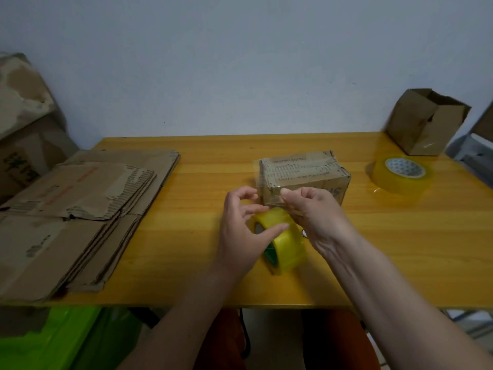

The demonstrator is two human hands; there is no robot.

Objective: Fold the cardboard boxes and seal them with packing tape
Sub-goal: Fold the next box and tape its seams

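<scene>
A small closed cardboard box [304, 173] lies in the middle of the yellow table [208, 166], with clear tape across its top and down its near face. A yellowish tape roll [286, 245] stands on edge just in front of it. My left hand [244, 228] grips the roll, thumb and fingers curled round its rim. My right hand [312, 209] pinches the clear tape strip against the box's near face, above the roll.
A stack of flattened cardboard boxes [77, 209] covers the table's left side. A second, larger tape roll [400, 174] lies flat at the right. An open folded box [424, 121] stands at the back right corner. Large cartons [24, 116] lean at far left.
</scene>
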